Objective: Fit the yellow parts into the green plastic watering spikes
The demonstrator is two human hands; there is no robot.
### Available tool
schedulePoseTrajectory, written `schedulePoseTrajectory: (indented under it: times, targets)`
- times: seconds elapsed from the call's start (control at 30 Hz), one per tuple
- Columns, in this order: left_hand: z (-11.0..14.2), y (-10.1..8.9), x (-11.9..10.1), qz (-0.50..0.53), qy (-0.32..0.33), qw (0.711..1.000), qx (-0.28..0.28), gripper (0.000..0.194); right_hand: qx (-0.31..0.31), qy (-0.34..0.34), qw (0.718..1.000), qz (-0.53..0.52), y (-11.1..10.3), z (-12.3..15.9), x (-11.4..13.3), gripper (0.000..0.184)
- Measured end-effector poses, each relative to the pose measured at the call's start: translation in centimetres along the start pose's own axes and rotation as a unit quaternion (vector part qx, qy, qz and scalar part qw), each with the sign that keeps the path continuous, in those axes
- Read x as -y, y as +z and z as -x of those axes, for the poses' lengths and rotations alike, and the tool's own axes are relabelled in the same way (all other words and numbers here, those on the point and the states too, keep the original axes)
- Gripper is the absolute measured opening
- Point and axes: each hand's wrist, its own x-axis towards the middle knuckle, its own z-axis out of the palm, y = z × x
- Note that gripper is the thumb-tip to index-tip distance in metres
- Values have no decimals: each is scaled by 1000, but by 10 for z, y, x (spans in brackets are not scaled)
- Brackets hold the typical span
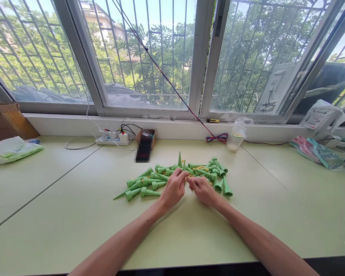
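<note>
My left hand [173, 188] is closed round a green plastic plant-watering spike [184, 165], whose pointed tip sticks up above the fingers. Right beside it, my right hand [203, 188] is pinched at the lower end of that spike; what its fingertips hold is too small and hidden to make out. Around and behind both hands lies a loose heap of similar green spikes [150, 192], hollow cones with ribbed collars. Small yellow pieces [200, 168] are scattered among them. One spike [179, 159] points upright at the back of the heap.
A power strip [112, 141] with plugs and cables lies by the window ledge, next to a small box [153, 140]. A plastic cup [235, 141] in a bag stands back right. Bagged items [319, 151] lie far right, a white-green packet [15, 149] far left.
</note>
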Motion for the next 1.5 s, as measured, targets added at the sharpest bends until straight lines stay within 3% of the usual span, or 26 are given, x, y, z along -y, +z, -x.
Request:
schedulePoseTrajectory:
  times: [0.7,1.03,1.5]
  targets:
    - [0,-1,-1,8,-3,1000,5,23,-6,19,999,-47,1,-1,-1,51]
    - [-3,-1,1,81,-63,995,-17,21,-30,-23,999,-29,-3,2,11,24]
    - [-6,-4,3,345,-184,919,55,19,-49,-24,998,-16,2,5,23,28]
